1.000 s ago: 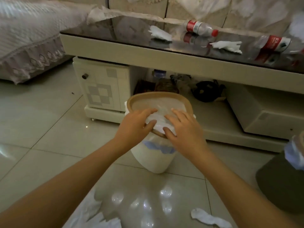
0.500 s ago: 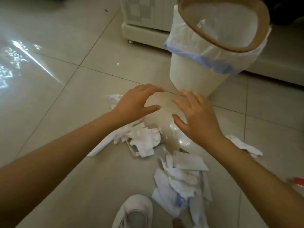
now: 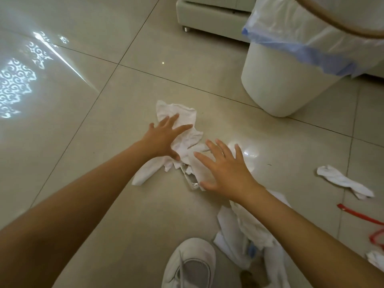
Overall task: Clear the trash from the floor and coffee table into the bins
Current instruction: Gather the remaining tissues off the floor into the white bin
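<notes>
A heap of crumpled white tissues (image 3: 182,121) lies on the tiled floor in front of me. My left hand (image 3: 164,140) rests flat on the heap with fingers spread. My right hand (image 3: 224,167) hovers open over the heap's near side, above a flat silvery wrapper (image 3: 191,179). The white bin (image 3: 276,80) with a clear, blue-edged liner and a wooden rim stands at the upper right, about a forearm's length beyond the hands. A second pile of tissues (image 3: 249,227) lies under my right forearm.
A lone tissue (image 3: 342,181) and a red strip (image 3: 365,217) lie on the floor at the right. My white shoe (image 3: 187,265) is at the bottom centre. The base of the coffee table (image 3: 209,19) runs along the top behind the bin.
My hands left the bin's rim and dropped to the floor. The view tilted down from the coffee table. The left hand now touches the tissue heap and the right is just above it.
</notes>
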Action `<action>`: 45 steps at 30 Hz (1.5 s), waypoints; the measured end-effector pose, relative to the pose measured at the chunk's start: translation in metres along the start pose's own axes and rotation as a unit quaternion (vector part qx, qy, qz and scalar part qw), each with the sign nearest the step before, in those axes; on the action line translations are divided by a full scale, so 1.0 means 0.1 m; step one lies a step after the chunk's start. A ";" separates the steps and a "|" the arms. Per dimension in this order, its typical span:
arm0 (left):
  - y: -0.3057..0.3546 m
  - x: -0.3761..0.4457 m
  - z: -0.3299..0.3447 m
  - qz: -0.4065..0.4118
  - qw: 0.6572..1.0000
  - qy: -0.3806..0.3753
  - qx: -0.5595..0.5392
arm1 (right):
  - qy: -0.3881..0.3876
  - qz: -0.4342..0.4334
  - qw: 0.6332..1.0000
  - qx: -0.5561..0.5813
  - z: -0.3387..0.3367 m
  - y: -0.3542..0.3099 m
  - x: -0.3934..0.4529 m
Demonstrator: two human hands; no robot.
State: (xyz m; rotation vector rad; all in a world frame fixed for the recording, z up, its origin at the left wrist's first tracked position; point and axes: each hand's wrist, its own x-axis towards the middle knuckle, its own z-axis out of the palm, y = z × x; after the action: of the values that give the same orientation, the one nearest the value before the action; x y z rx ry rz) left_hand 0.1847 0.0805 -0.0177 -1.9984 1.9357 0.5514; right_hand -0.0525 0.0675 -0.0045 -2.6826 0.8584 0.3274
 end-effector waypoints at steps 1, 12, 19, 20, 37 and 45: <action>0.01 0.03 0.02 0.001 1.000 -0.004 -0.002 | -0.013 -0.001 1.000 0.004 0.04 -0.01 0.03; 0.12 0.05 0.12 0.066 0.994 0.080 -0.024 | -0.027 0.034 0.999 -0.033 0.35 -0.02 0.09; 0.25 -0.07 0.05 0.112 0.977 0.175 -0.052 | 0.106 -0.024 0.988 -0.105 0.23 0.06 -0.01; 0.28 -0.08 0.01 0.120 0.973 0.189 -0.054 | 0.134 -0.028 0.986 -0.096 0.20 0.10 -0.05; 1.15 0.02 -1.41 0.268 0.837 0.476 -0.023 | 0.429 0.008 0.900 -0.072 -1.04 1.04 -0.99; 1.58 0.30 -2.46 0.313 0.781 0.539 0.023 | 0.515 0.036 0.850 -0.108 -1.79 1.28 -1.10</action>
State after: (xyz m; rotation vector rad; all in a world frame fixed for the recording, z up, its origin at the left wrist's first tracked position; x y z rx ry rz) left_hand 0.0427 -0.0691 0.1920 -1.6869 3.2388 -0.7524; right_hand -0.1944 -0.0373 0.1675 -2.9475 1.2145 -1.1895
